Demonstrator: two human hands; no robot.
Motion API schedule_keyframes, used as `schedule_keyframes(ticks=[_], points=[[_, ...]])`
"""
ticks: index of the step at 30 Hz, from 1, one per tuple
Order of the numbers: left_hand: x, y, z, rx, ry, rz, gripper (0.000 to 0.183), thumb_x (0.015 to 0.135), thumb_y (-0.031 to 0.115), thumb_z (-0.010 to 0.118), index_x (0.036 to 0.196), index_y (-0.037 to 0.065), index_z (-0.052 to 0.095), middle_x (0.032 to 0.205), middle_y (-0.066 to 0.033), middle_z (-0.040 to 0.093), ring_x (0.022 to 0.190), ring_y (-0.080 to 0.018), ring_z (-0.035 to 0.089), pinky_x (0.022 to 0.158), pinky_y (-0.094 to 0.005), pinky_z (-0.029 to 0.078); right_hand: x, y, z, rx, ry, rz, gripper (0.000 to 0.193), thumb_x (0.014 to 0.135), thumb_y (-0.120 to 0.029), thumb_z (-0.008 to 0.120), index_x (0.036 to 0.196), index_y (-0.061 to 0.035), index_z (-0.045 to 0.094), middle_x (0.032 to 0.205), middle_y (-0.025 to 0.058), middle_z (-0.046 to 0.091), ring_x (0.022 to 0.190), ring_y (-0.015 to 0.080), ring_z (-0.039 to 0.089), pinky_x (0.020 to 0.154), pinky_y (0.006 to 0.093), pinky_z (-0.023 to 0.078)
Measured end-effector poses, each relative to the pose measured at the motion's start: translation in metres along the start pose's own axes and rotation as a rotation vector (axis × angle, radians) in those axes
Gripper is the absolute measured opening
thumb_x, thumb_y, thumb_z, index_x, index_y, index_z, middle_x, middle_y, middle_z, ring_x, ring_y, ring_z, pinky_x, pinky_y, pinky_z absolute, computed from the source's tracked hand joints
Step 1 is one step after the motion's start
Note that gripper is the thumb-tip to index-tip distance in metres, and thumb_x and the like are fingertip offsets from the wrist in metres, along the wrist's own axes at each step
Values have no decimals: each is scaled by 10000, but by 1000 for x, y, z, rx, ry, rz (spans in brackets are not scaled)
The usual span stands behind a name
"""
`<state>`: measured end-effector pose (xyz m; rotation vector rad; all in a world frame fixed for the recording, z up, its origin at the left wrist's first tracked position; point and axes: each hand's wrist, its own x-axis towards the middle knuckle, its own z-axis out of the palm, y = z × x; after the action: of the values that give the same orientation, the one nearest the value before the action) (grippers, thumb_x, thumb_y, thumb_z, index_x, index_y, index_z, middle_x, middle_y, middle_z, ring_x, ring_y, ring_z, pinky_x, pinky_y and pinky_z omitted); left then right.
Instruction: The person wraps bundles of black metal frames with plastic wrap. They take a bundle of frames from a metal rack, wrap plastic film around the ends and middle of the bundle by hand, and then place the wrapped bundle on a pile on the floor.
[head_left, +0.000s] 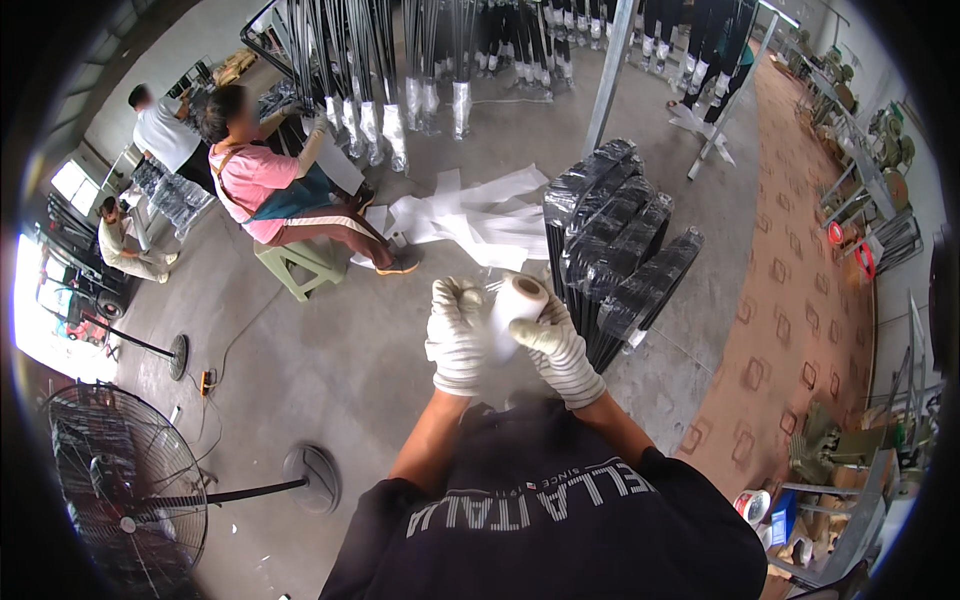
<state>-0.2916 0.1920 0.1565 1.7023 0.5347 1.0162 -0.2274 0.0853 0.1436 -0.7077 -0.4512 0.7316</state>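
A roll of pale film was gripped in the gloved right hand, before the torso. The left hand was held curled just beside it; whether film was pinched there could not be told. Beyond, plastic-wrapped black bundles and strewn white sheets were seen.

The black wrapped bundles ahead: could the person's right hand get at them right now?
Probably yes: the black wrapped bundles stand just beyond the right hand, with nothing visible between. That hand grips a white roll, though, so it likely needs freeing first.
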Motion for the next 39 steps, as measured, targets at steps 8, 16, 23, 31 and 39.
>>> schedule_keyframes(ticks=[8, 16, 23, 31, 39], points=[[4, -29, 5, -354, -26, -480, 279, 913, 167, 530, 1124, -13, 493, 953, -41, 561, 806, -82, 504, 731, -206, 439, -13, -11, 5, 516, 161, 306, 341, 829, -230, 642, 1105, -60, 534, 995, 63, 610, 889, 167, 612, 794, 320, 523], [0, -15, 14, -593, -82, -549, 89, 905, 191, 541, 908, 106, 517, 684, 73, 480, 511, -1, 387, 427, -155, 328, -18, -24, -5, 329, 233, 332, 379, 804, -214, 657, 1111, -32, 530, 912, 73, 613, 823, 187, 626, 745, 317, 530], [12, -13, 4, -664, -135, -683, 88, 909, 182, 534, 858, 112, 547, 536, 70, 387, 397, -19, 268, 328, -190, 193, -29, -21, -14, 416, 155, 219, 483, 809, -201, 618, 1199, 20, 438, 1105, 219, 568, 1043, 339, 569, 905, 427, 470], [5, -28, -5, -589, -155, -780, 103, 894, 151, 552, 858, 69, 601, 627, 66, 483, 488, -32, 373, 414, -166, 299, -41, -2, -14, 482, 269, 269, 438, 793, -253, 643, 1122, -11, 487, 1036, 188, 595, 932, 309, 611, 810, 424, 511], [-35, -48, -11, -528, -316, -947, 160, 861, 254, 579, 823, 99, 570, 488, 49, 353, 340, -74, 278, 322, -242, 216, -53, 59, -29, 425, 590, 573, 465, 712, -364, 711, 1031, -82, 525, 888, 122, 609, 741, 287, 611, 651, 501, 501]])
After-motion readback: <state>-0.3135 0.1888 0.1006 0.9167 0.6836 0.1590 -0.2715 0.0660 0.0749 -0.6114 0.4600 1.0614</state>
